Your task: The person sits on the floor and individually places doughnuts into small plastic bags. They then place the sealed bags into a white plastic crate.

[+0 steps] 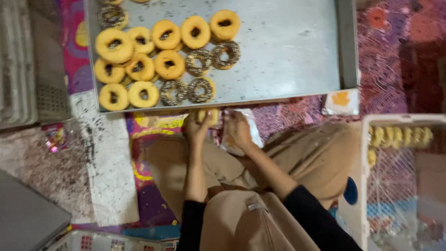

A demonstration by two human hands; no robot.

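Left hand (196,128) is closed around a plain yellow doughnut (207,115), holding it just below the near edge of the tray (288,56). Right hand (238,130) grips a clear plastic bag (241,139), right beside the left — the two hands nearly touch, over the lap. Cannot tell if the doughnut is already partly in the bag; that area is blurred.

Progress, judged from the layout:
- Tray holds a cluster of doughnuts at its left end only. Most are plain yellow doughnuts (114,45); a few are chocolate-sprinkled doughnuts (200,89).
- Right two thirds of the tray is bare metal with crumbs and smears, so a good share looks already cleared.
- White crate (367,153) to the person's right holds a row of yellow pieces behind clear wrap — they look like bagged doughnuts, but too small to be sure.
- Roughly fifteen or more doughnuts are left on the tray, so packing looks past the start and well short of done.

Around it: patterned mat (385,60) under the tray, a white sprinkle-dusted sheet (109,167) on the left.
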